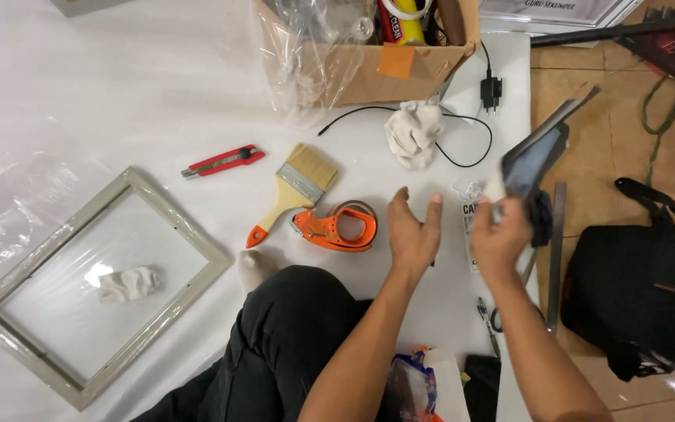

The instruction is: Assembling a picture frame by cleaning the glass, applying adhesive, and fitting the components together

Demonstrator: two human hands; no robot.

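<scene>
Ahead of our open left hand (pixel 413 232) we find bare white sheet up to the crumpled white cloth (pixel 414 133) and looping black cable (pixel 462 148). The orange tape dispenser (pixel 336 227) blocks our left; the dark glass pane (pixel 537 156) crowds our right.

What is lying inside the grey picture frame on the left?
Inside the grey frame, one crumpled white cloth lies on its clear pane. White sheeting shows through the pane. What the cloth covers cannot be seen.

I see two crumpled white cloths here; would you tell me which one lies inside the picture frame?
The smaller crumpled cloth, on the glass of the grey frame at left; the other cloth lies by the cardboard box.
</scene>
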